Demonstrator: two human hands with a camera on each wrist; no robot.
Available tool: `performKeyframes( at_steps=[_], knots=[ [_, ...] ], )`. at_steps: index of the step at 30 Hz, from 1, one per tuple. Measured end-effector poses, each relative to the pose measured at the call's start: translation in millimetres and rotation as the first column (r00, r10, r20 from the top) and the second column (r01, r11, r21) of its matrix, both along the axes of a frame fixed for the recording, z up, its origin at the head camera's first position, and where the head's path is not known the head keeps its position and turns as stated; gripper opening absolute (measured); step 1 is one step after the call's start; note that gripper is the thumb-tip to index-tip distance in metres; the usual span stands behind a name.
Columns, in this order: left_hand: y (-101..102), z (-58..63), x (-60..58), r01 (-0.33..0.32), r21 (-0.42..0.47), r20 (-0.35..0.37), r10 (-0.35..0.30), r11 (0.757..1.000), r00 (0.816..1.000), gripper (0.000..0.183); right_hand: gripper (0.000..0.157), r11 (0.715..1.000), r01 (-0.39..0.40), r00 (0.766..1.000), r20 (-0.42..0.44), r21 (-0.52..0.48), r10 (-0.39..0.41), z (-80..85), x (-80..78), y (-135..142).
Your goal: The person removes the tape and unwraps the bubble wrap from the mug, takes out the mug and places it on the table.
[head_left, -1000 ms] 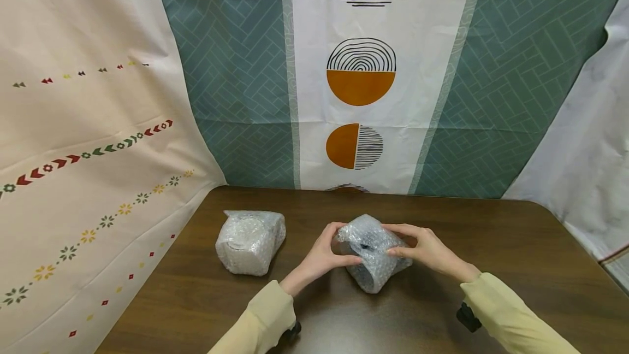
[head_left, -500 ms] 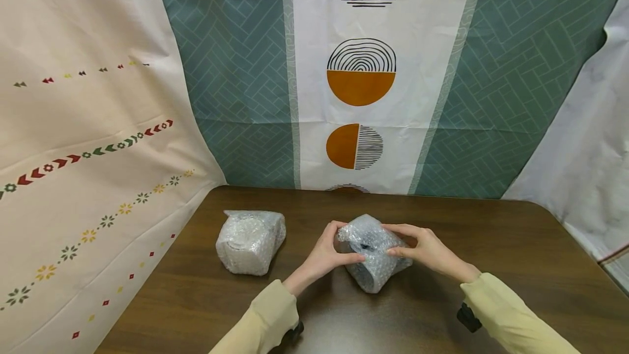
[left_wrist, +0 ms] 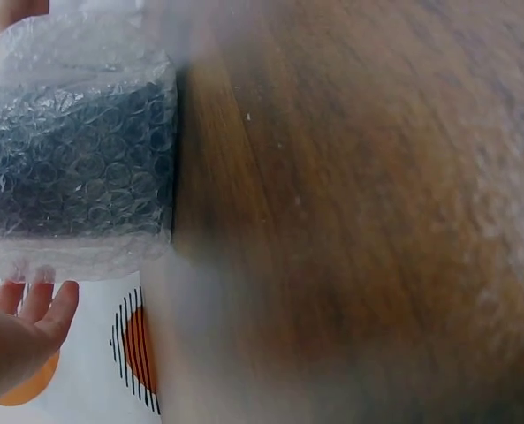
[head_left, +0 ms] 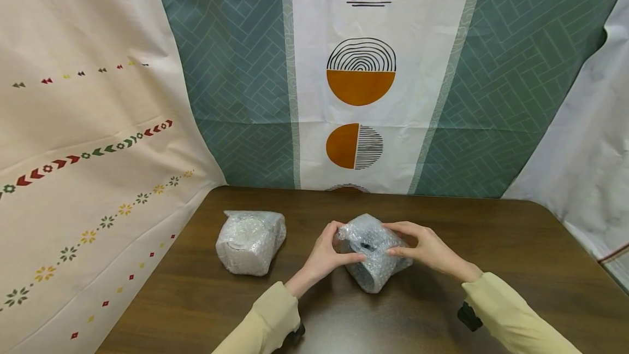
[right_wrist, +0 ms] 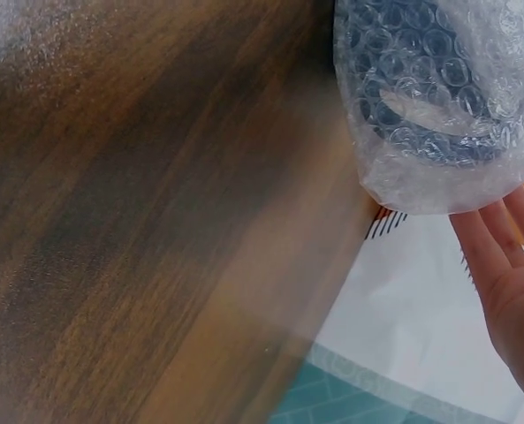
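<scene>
A bubble-wrapped package (head_left: 375,250) lies on the brown wooden table (head_left: 383,326), between my two hands. Something dark shows through its clear wrap (left_wrist: 80,159) in both wrist views. My left hand (head_left: 326,254) grips the package's left side, thumb on the near face and fingers reaching round the far side. On the right side, my right hand (head_left: 432,247) holds it between a thumb pressed on the wrap and fingers along the upper edge. A small dark gap or spot appears near the middle of the wrap in the head view. The inner item's kind is hidden by the wrap.
A second package (head_left: 250,242), whitish in its bubble wrap, sits on the table to the left. Behind the table hangs a green and white cloth (head_left: 314,97) with orange circles. A cream patterned cloth (head_left: 88,124) borders the left side, a white cloth (head_left: 585,141) the right.
My left thumb has shifted slightly to the right across the wrap. The right hand and both packages have stayed in place.
</scene>
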State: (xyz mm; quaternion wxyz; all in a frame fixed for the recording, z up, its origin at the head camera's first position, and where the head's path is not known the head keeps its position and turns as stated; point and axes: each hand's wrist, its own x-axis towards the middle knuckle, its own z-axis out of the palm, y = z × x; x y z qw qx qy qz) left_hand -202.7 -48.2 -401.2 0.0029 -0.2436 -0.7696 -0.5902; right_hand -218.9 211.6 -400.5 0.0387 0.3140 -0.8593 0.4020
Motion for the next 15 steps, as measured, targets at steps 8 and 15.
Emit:
performKeyframes(
  at_steps=[8, 15],
  knots=[
    [0, -1.3, -1.6, 0.008, 0.013, -0.023, -0.007, 1.000, 1.000, 0.042, 0.054, 1.000, -0.006, 0.992, -0.126, 0.016, 0.008, 1.3, 1.0, -1],
    [1, -21.7, -15.9, -0.014, -0.019, -0.041, 0.013, 1.000, 0.999, 0.045, 0.050, 0.999, -0.030, 0.989, -0.146, -0.017, 0.027, 2.0, 2.9, -3]
  ],
)
